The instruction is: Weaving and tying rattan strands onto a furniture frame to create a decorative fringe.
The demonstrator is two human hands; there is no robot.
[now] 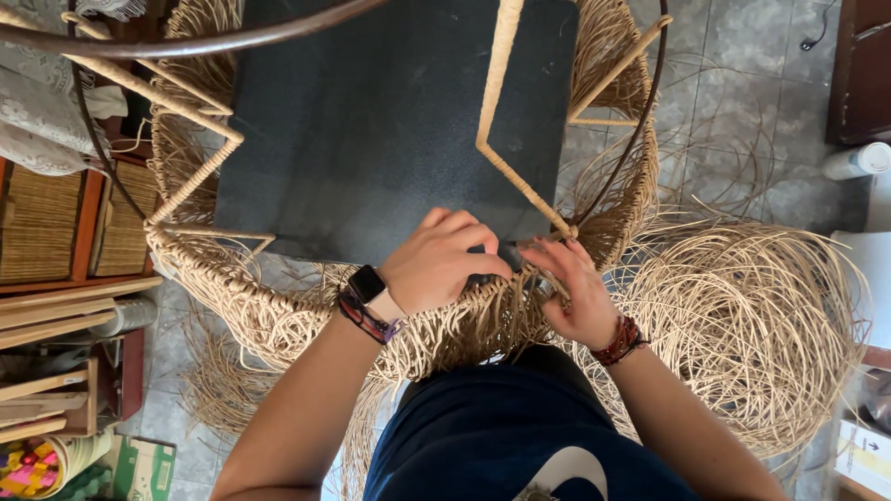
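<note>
A round wire frame wrapped in tan rattan strands [278, 315] stands on a dark square board [371, 130] in front of me. My left hand [441, 264], with a watch and bracelets on the wrist, is closed around a dark tool [509, 255] at the woven rim. My right hand [575, 292], wearing a red bead bracelet, pinches rattan strands at the rim just right of the tool. Wrapped spokes [497, 93] rise from the rim near my fingers.
A big loose coil of rattan [752, 325] lies on the tiled floor at my right. Wooden shelves and slats [56, 315] stand at the left, a white bottle [858, 160] at the far right, colourful items [28, 464] bottom left.
</note>
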